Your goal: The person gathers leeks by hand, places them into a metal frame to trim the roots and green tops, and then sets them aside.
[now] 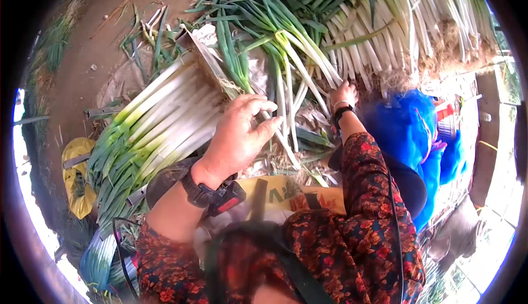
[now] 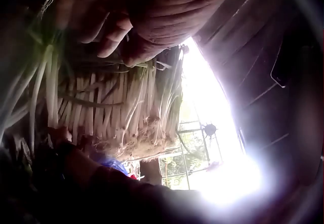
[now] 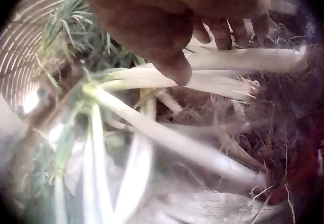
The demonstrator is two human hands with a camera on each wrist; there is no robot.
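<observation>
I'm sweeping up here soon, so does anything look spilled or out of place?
Mainly the loose stalks in the middle: they splay at different angles, while the stack to their left lies neatly side by side. Leaf scraps are also strewn over the dirt beyond that stack.

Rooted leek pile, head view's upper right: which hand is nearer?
Right. The right hand is by the lower left edge of the rooted leek pile; the left hand is farther, beside the leek row.
</observation>
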